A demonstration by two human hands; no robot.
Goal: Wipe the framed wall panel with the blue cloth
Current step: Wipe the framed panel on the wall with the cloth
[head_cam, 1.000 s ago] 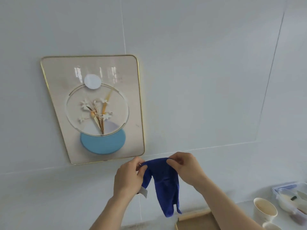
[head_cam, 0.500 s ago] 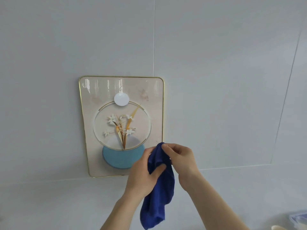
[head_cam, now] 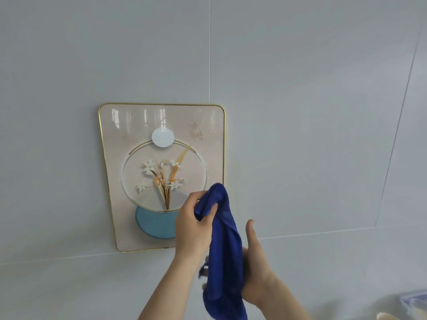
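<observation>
Framed wall panel hangs flat on the pale tiled wall, up and to the left of both hands, its thin gold rim running round a beige face that bears a white disc, a ring with white flowers and golden leaves, and a blue half-round at the bottom. Window light shows as bright streaks along its upper part. The left hand is raised in front of the panel's lower right corner and covers that corner from the camera; whether it touches the surface cannot be told. Its thumb and fingers are clamped on the top of the blue cloth, which bunches into a rounded fold just above the hand, level with the panel's right edge. From there the cloth hangs down in a long twisted drape, passing to the right of the left wrist. The right hand sits lower and to the right of the left one, palm turned toward the cloth, thumb standing up and free, fingers curled behind the hanging part so that it grips the drape about midway. Below the right hand the cloth's loose end falls to the bottom of the view. Far right of that hand, a clear plastic container peeks in at the corner.
</observation>
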